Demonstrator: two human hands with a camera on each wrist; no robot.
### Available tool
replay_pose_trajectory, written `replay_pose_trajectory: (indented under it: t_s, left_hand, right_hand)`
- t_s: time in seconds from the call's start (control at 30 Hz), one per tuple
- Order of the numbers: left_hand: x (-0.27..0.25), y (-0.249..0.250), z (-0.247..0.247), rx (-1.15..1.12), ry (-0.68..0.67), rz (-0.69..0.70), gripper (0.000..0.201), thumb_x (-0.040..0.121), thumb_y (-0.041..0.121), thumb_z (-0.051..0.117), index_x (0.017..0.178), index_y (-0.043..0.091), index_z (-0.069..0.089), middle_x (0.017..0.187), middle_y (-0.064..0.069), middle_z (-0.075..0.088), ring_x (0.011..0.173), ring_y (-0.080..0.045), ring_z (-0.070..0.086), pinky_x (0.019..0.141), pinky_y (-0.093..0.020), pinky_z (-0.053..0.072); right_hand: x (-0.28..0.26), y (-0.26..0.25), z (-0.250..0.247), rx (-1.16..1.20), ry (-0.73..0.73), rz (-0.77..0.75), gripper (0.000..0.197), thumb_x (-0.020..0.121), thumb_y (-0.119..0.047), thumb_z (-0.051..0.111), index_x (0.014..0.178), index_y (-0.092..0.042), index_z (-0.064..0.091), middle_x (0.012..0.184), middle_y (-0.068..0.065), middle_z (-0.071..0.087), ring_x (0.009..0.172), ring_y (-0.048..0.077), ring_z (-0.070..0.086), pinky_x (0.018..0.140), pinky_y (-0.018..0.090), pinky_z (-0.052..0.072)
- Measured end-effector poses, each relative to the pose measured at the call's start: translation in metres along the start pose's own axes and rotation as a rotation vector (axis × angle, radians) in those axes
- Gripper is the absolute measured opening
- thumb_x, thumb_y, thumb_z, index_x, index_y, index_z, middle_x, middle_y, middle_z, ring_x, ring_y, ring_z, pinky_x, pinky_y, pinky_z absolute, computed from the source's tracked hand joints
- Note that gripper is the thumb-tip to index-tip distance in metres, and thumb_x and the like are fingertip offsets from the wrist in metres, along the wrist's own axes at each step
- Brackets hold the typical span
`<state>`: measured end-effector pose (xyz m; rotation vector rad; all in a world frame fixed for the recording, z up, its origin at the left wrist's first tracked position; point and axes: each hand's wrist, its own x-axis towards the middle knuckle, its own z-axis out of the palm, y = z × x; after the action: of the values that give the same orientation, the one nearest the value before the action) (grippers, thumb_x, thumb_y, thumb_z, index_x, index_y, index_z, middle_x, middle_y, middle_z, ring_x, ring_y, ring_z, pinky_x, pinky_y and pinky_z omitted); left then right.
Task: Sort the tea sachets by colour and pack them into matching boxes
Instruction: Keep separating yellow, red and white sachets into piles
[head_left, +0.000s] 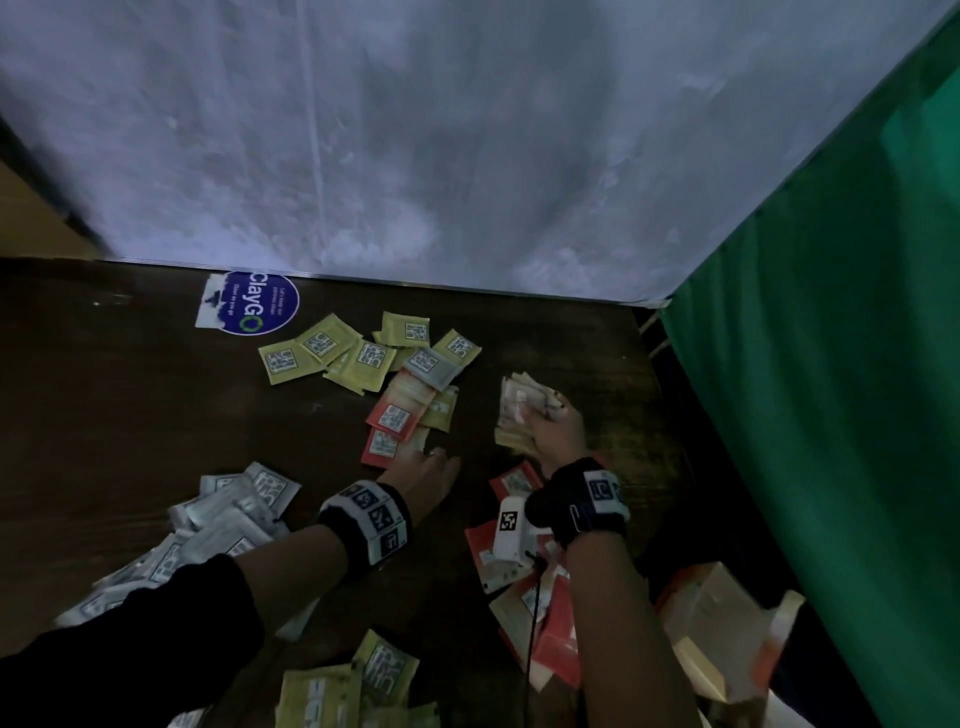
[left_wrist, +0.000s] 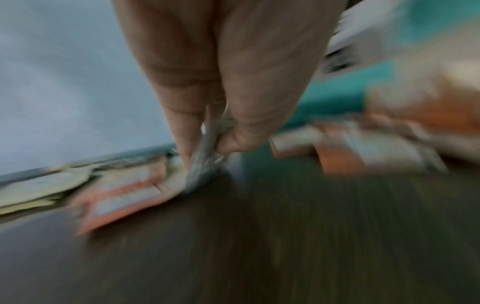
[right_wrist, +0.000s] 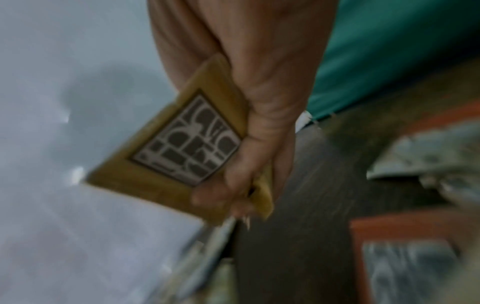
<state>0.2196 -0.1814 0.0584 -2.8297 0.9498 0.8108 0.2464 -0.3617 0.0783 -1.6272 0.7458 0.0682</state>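
Loose tea sachets lie on a dark wooden table. Yellow sachets sit at the back middle, with red sachets and one grey sachet just in front of them. My left hand is beside the red ones. In the blurred left wrist view its thumb and finger pinch a thin grey sachet standing on edge. My right hand is held to the right and grips a stack of yellow sachets, whose top label shows in the right wrist view.
A pile of grey sachets lies at the left, more yellow ones near the front edge, and red ones under my right forearm. An open orange and cream box sits at the front right. A green curtain bounds the right side.
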Motion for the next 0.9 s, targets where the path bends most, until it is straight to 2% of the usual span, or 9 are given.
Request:
replay_pose_trajectory:
  t_s: [0.1, 0.23, 0.33, 0.43, 0.53, 0.63, 0.7, 0.83, 0.9]
  left_hand:
    - [-0.012, -0.005, -0.019, -0.350, 0.101, -0.063, 0.060, 0.092, 0.012, 0.052, 0.144, 0.018, 0.022, 0.140, -0.012, 0.042, 0.123, -0.027, 0.048, 0.099, -0.038, 0.043]
    - [-0.042, -0.009, -0.027, -0.784, 0.418, -0.100, 0.068, 0.091, 0.010, 0.054, 0.145, 0.032, 0.018, 0.131, -0.009, 0.047, 0.111, -0.023, 0.055, 0.088, -0.032, 0.048]
    - [-0.072, -0.008, -0.028, -0.789, 0.580, 0.016, 0.059, 0.087, 0.002, 0.056, 0.139, 0.025, 0.039, 0.121, -0.012, 0.053, 0.103, -0.025, 0.058, 0.085, -0.033, 0.050]
    - [-0.094, 0.000, -0.018, -0.655, 0.777, 0.207, 0.035, 0.085, -0.006, 0.048, 0.112, 0.005, 0.067, 0.119, -0.021, 0.057, 0.106, -0.035, 0.058, 0.093, -0.036, 0.047]
    - [-0.109, 0.011, -0.003, -0.625, 0.679, 0.276, 0.031, 0.093, 0.008, 0.051, 0.121, 0.000, 0.061, 0.125, -0.017, 0.053, 0.109, -0.030, 0.056, 0.090, -0.019, 0.037]
    - [-0.117, 0.010, 0.012, -0.548, 0.490, 0.337, 0.043, 0.087, 0.025, 0.066, 0.125, 0.007, 0.058, 0.127, -0.010, 0.051, 0.111, -0.025, 0.054, 0.092, -0.020, 0.037]
    - [-0.124, 0.008, 0.016, -0.544, 0.507, 0.361, 0.042, 0.082, 0.025, 0.071, 0.119, 0.008, 0.063, 0.122, -0.009, 0.055, 0.106, -0.023, 0.057, 0.092, -0.023, 0.043]
    - [-0.140, 0.013, 0.022, -0.581, 0.665, 0.429, 0.035, 0.075, 0.022, 0.074, 0.106, 0.005, 0.070, 0.111, -0.012, 0.063, 0.097, -0.018, 0.061, 0.086, -0.012, 0.041]
    - [-0.142, 0.015, 0.027, -0.560, 0.653, 0.379, 0.037, 0.073, 0.033, 0.069, 0.098, 0.005, 0.072, 0.107, -0.012, 0.066, 0.093, -0.023, 0.064, 0.083, -0.022, 0.048]
  right_hand:
    - [-0.049, -0.002, -0.010, 0.326, -0.221, 0.082, 0.030, 0.091, -0.005, 0.060, 0.119, -0.014, 0.062, 0.110, 0.015, 0.069, 0.098, 0.029, 0.067, 0.077, 0.041, 0.058]
    - [-0.098, 0.014, -0.016, 0.397, -0.354, 0.081, 0.037, 0.090, -0.002, 0.059, 0.127, -0.007, 0.058, 0.117, 0.016, 0.067, 0.099, 0.027, 0.068, 0.073, 0.033, 0.059]
    - [-0.126, 0.036, -0.016, 0.380, -0.404, 0.081, 0.038, 0.090, -0.001, 0.060, 0.127, -0.009, 0.058, 0.118, 0.016, 0.067, 0.106, 0.031, 0.065, 0.079, 0.037, 0.058]
    - [-0.152, 0.058, -0.014, 0.309, -0.426, 0.069, 0.034, 0.087, -0.002, 0.063, 0.119, -0.012, 0.063, 0.116, 0.016, 0.068, 0.108, 0.035, 0.064, 0.091, 0.045, 0.054]
    - [-0.179, 0.070, -0.013, 0.291, -0.450, 0.071, 0.032, 0.085, -0.001, 0.065, 0.117, -0.005, 0.063, 0.115, 0.018, 0.068, 0.107, 0.035, 0.064, 0.092, 0.047, 0.053]
    - [-0.200, 0.073, -0.016, 0.276, -0.479, 0.073, 0.028, 0.086, 0.000, 0.065, 0.114, -0.004, 0.063, 0.113, 0.018, 0.068, 0.103, 0.032, 0.067, 0.085, 0.040, 0.056]
    - [-0.209, 0.074, -0.018, 0.281, -0.475, 0.081, 0.029, 0.085, 0.000, 0.066, 0.113, -0.004, 0.063, 0.111, 0.016, 0.069, 0.100, 0.030, 0.068, 0.079, 0.036, 0.057]
    - [-0.223, 0.078, -0.018, 0.351, -0.462, 0.081, 0.034, 0.086, 0.001, 0.064, 0.120, 0.000, 0.058, 0.113, 0.020, 0.067, 0.100, 0.032, 0.067, 0.080, 0.040, 0.058]
    - [-0.228, 0.081, -0.017, 0.352, -0.448, 0.081, 0.032, 0.086, 0.000, 0.064, 0.118, -0.002, 0.059, 0.111, 0.021, 0.067, 0.097, 0.032, 0.068, 0.080, 0.039, 0.058]
